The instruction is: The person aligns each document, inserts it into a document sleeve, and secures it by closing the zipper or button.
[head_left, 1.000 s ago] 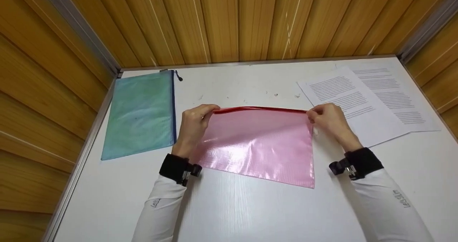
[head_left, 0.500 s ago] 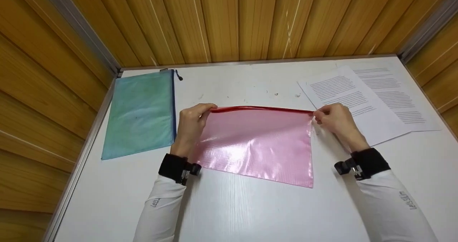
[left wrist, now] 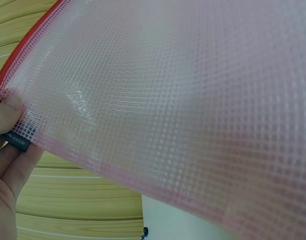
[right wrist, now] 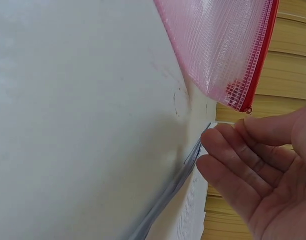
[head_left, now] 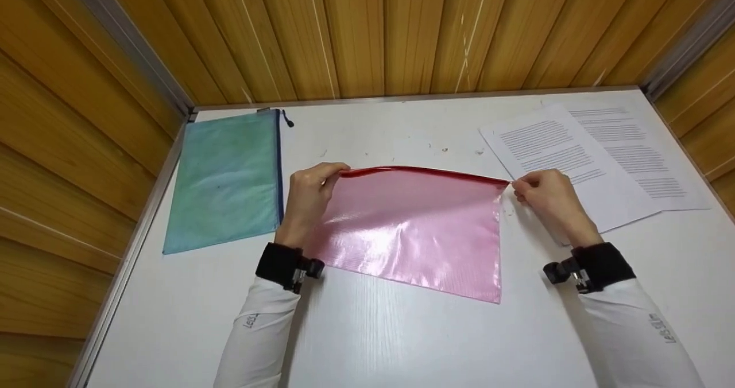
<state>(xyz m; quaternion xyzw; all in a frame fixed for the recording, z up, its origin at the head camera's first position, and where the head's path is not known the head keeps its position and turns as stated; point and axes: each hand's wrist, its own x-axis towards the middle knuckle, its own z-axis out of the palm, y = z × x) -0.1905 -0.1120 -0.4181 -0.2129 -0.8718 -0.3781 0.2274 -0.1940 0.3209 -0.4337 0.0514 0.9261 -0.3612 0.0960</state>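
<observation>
I read the pink pouch (head_left: 419,233) as see-through rose with white glints; my left wrist view resolves a fine pale grid across it. Its zip (right wrist: 262,56) is strong red, and the label (left wrist: 17,141) dark with pale lettering. I get the other pouch (head_left: 227,175) as green blending into blue, edged in navy, its pull (head_left: 288,120) near-black. The papers (head_left: 608,198) show me white with rows of dark lines. The table (head_left: 367,336) is white, faintly streaked; the wall (head_left: 367,38), golden-brown wood grain with darker grooves. I see white sleeves (head_left: 252,330) with grey lettering and black straps (head_left: 278,266).
</observation>
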